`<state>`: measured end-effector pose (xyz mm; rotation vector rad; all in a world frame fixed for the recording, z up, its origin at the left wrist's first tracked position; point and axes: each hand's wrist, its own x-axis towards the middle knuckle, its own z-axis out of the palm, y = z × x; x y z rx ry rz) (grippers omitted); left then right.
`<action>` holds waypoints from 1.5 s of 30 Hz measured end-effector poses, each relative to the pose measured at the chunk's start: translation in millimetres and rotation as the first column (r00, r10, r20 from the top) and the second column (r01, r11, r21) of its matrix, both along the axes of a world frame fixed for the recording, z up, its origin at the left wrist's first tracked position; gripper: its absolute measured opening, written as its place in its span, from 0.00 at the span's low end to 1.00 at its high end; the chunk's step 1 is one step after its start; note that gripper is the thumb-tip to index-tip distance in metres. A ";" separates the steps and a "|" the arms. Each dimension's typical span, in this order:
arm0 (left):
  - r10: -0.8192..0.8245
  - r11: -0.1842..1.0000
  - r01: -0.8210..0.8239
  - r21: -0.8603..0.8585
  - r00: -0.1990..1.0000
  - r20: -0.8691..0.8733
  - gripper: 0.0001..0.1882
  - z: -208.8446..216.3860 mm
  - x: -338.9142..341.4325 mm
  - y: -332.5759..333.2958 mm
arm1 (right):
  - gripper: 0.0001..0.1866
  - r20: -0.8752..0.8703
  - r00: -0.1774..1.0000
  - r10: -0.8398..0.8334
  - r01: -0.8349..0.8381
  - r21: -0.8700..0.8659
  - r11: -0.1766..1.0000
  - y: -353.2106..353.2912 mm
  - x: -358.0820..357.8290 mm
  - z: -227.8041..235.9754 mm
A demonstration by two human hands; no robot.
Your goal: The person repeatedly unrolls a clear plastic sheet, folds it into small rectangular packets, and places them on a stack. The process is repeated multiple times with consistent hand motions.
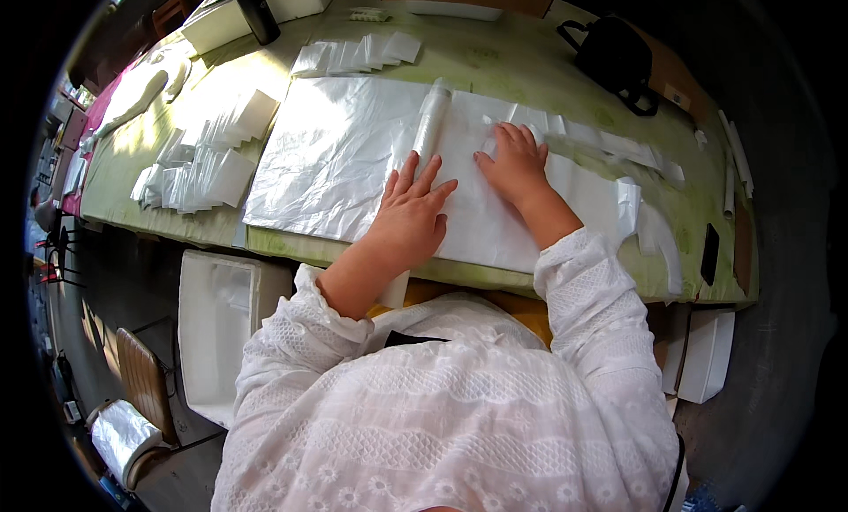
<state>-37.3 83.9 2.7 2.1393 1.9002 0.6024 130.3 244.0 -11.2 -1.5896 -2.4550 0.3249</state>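
Note:
A sheet of thin, wrinkled white plastic film (pixel 322 150) lies flat on the green-covered table in front of me. A narrow translucent roll of film (pixel 432 114) rests across it, pointing away from me. My left hand (pixel 411 210) is open, its fingers spread at the near end of the roll. To the right of the roll, my right hand (pixel 515 166) lies open on a smooth white sheet (pixel 486 225). Its fingertips are at the sheet's far edge, beside a row of folded plastic strips (pixel 609 143). Whether anything lies under either palm is hidden.
Folded plastic packets (pixel 208 167) are piled at left; more packets (pixel 358 53) lie at the back. A black bag (pixel 614 57), a phone (pixel 709 254) and white tubes (pixel 738 154) are at right. A black bottle (pixel 254 13) stands back left. A white foam box (pixel 216 326) sits below the table edge.

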 end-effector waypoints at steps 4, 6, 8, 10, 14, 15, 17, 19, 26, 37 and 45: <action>-0.129 0.992 0.124 0.038 0.971 0.202 0.19 -4.6 6.1 3.5 | 0.32 -0.301 0.892 0.337 -0.258 0.271 0.927 -36.5 -18.7 11.3; -0.167 0.983 0.125 0.138 0.919 0.358 0.20 -11.9 6.8 -6.2 | 0.29 -0.458 0.709 0.536 -0.422 0.333 0.843 -64.4 -33.6 24.1; -0.233 0.965 0.160 0.208 0.888 0.396 0.22 -14.7 5.1 -21.4 | 0.26 -0.593 0.526 0.609 -0.585 0.267 0.766 -87.0 -43.9 40.2; -0.194 0.980 0.159 0.120 0.900 0.389 0.21 -4.1 -1.5 -39.9 | 0.24 -0.500 0.619 0.606 -0.629 0.147 0.764 -92.5 -47.5 29.5; -0.134 0.991 0.098 0.092 0.787 0.602 0.15 -4.8 -32.6 -68.5 | 0.19 -0.336 0.667 0.665 -0.664 0.138 0.735 -93.3 -46.7 13.3; -0.084 0.993 0.013 0.116 0.765 0.638 0.13 -6.2 -39.1 -68.8 | 0.17 -0.322 0.661 0.677 -0.664 0.170 0.729 -93.8 -46.1 9.7; 0.010 0.974 -0.168 0.153 0.707 0.708 0.11 0.7 -50.5 -59.9 | 0.15 -0.263 0.675 0.689 -0.634 0.272 0.724 -97.3 -51.6 4.4; -0.140 0.920 -0.089 0.381 0.834 0.533 0.11 23.7 -51.7 -26.0 | 0.13 -0.289 0.689 0.665 -0.618 0.246 0.747 -101.5 -59.2 10.2; -0.443 0.889 0.457 -0.018 0.870 0.214 0.24 29.3 -64.8 39.7 | 0.13 -0.435 0.589 0.681 -0.582 0.356 0.731 -122.5 -43.2 7.6; -0.244 0.969 0.245 -0.013 0.968 0.062 0.26 38.6 -79.0 12.2 | 0.12 -0.477 0.511 0.715 -0.846 -0.130 0.518 -148.8 -101.8 23.7; 0.322 0.945 -0.326 0.035 0.904 -0.282 0.32 31.2 -169.8 -24.8 | 0.10 -0.619 0.264 0.739 -0.784 0.309 0.539 -164.2 -21.0 21.8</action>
